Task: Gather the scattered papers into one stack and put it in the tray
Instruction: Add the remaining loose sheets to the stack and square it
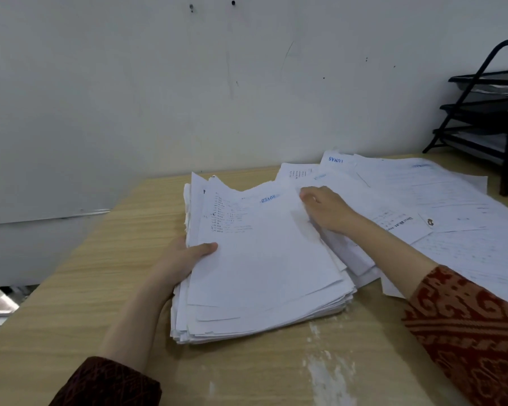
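There's a thick stack (264,271) of white papers sitting on the wooden surface (79,288), edges pretty ragged and not squared up yet. The left hand (185,259) has it by the left edge — thumb pressed flat on the top sheet, the other fingers tucked under or behind the pile where you can't see them, so it's closed on the stack. The right hand (326,209) is over at the stack's far right corner, fingers curled down onto the paper there; can't really tell if it's pinching a sheet or just pressing on it.

More loose sheets (423,194) are spread out to the right, overlapping each other and partly tucked under the right forearm, some with blue stamps on them. The black tiered tray (487,112) stands at the far right corner of the surface, against the wall — well apart from the stack. Both sleeves are dark red and patterned.
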Demonstrator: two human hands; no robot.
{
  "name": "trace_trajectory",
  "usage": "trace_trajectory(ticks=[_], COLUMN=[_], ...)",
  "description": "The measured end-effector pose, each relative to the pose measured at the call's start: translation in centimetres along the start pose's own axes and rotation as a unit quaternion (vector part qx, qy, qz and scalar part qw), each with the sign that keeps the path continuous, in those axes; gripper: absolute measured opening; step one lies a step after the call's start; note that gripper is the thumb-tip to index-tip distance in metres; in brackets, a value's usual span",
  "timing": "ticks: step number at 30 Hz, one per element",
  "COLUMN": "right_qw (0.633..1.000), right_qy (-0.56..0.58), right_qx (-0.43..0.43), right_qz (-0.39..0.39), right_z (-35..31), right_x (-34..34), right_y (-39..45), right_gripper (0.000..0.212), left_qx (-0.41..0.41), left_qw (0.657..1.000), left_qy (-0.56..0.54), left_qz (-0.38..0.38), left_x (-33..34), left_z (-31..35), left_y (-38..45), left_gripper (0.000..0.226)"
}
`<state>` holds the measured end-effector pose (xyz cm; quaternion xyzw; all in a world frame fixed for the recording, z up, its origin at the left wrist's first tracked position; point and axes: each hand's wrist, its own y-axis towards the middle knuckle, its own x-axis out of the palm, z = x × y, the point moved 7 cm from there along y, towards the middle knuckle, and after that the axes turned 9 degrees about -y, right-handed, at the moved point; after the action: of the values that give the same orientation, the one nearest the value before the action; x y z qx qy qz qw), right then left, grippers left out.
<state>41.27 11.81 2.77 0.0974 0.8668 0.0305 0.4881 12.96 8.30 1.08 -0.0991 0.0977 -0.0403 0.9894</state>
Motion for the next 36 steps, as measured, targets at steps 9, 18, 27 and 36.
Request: trace_trajectory(ticks=[9, 18, 27, 36], right_qw=[0.968, 0.929, 0.902, 0.897], right_qy=[-0.226, -0.326, -0.113, 0.108], right_qx=[0.017, 0.003, 0.041, -0.180], right_qz=[-0.105, 0.172, 0.414, 0.389], right_z=[3.5, 3.0, 6.0, 1.7], right_x=[-0.5, -5.5, -11.5, -10.9], right_y=[-5.8, -5.9, -7.6, -8.4], right_gripper=[0.085, 0.010, 0.021, 0.019], left_qx=[-0.022, -0.034, -0.035, -0.038], left_qw=[0.998, 0.998, 0.998, 0.998], left_qy=[0.007, 0.018, 0.012, 0.014], left_qz=[0.050, 0.055, 0.058, 0.055], left_x=[-0.3, -0.5, -0.5, -0.5], left_z=[-0.3, -0.5, -0.6, -0.7], left_y=[0.2, 0.4, 0.5, 0.5], left_gripper=[0.022, 0.026, 0.027, 0.039])
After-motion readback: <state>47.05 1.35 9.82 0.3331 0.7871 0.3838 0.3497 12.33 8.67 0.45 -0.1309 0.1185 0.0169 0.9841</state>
